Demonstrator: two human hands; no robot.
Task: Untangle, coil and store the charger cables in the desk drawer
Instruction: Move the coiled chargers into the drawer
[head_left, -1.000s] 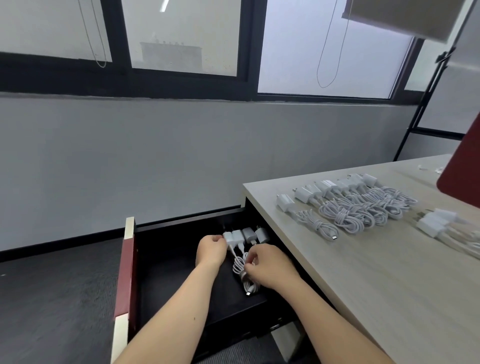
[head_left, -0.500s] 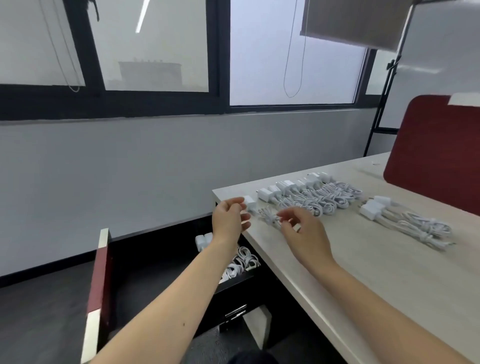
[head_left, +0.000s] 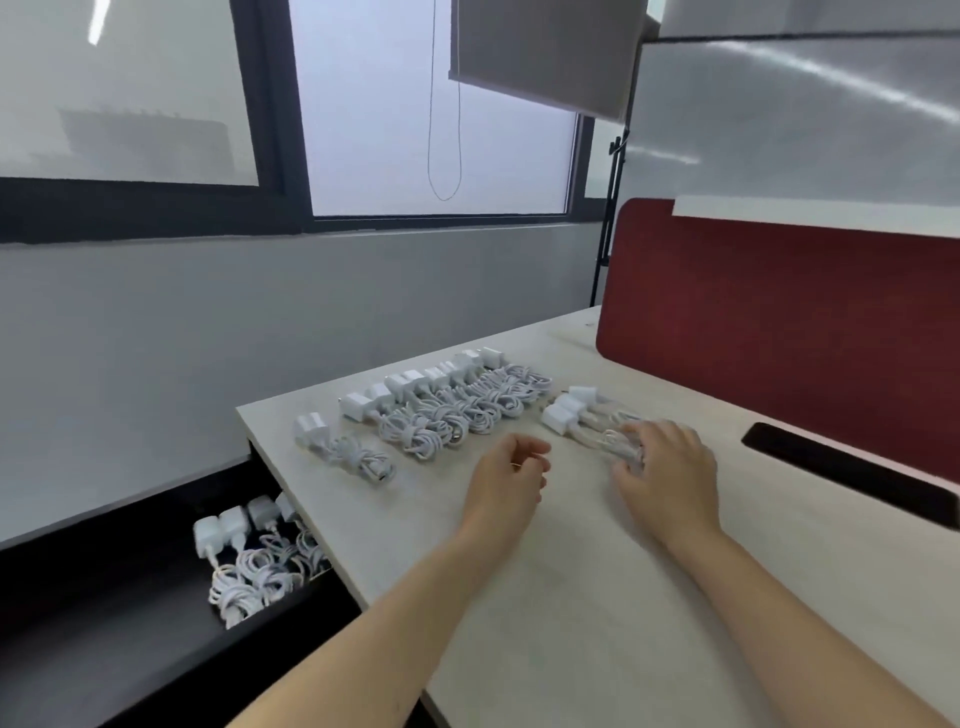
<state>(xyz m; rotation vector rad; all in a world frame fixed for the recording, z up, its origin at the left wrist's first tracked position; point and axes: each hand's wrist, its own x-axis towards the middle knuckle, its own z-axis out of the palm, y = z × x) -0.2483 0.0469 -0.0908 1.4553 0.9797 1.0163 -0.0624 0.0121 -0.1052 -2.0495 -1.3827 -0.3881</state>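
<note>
Past the desk edge (head_left: 344, 561), right hand (head_left: 670, 467) spread on cables (head_left: 602, 434); left hand (head_left: 511, 470) loosely curled.

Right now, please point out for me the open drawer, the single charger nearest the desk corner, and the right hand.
drawer (head_left: 124, 577): head view, on its bare dark floor.
single charger (head_left: 309, 427): head view, on its white plug.
right hand (head_left: 670, 467): head view, on the back of the hand.
</note>
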